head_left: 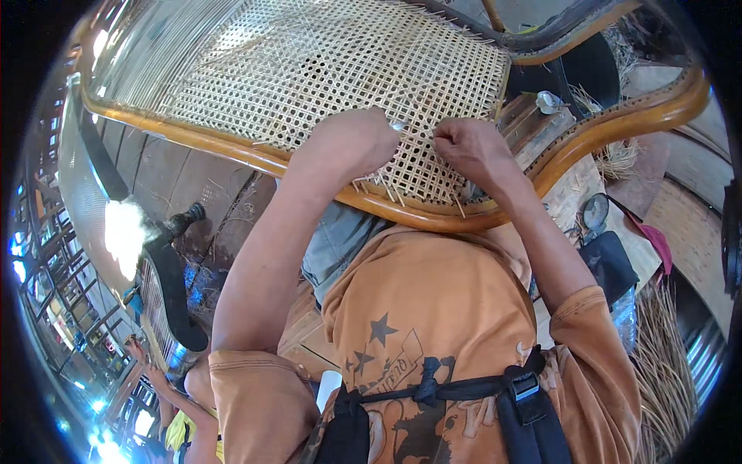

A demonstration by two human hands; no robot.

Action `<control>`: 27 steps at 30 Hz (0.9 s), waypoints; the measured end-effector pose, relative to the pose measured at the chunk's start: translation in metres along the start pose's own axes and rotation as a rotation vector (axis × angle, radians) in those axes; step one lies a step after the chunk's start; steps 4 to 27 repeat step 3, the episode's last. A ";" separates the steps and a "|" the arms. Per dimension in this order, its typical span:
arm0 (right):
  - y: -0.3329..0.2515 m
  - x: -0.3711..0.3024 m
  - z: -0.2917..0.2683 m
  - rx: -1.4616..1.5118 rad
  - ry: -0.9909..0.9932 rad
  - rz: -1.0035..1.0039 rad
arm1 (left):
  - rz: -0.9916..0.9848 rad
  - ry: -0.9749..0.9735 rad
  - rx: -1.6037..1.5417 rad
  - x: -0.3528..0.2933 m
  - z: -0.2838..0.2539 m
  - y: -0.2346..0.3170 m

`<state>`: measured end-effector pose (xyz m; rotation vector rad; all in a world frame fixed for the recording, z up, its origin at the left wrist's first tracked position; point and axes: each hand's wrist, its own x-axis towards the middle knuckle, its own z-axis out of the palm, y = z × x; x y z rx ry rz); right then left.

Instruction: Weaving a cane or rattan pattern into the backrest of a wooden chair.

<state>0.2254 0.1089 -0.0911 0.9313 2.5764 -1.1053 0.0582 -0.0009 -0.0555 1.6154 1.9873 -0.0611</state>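
A curved wooden frame (232,155) lies across my lap, filled with a woven cane panel (386,69) of small open holes. Over the panel, near its front edge, my left hand (359,139) is closed in a fist-like grip. A small shiny tip (398,125) shows beside its fingers; I cannot make out what it belongs to. A short gap to the right, my right hand (470,148) is curled in a pinch above the weave. Whatever it pinches is too small or hidden to name. Loose cane ends (390,189) stick out along the front rail.
At the right lies a bundle of long cane strands (665,371). A small metal cup (549,102) stands on boards beyond the frame, with loose strands (618,158) nearby. Another dark-framed caned piece (166,301) leans at the left. Lower left, a co-worker's arm (182,398) and yellow clothing show.
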 end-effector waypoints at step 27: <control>-0.008 0.000 0.000 -0.037 -0.026 0.108 | -0.170 -0.312 0.126 0.012 -0.008 0.009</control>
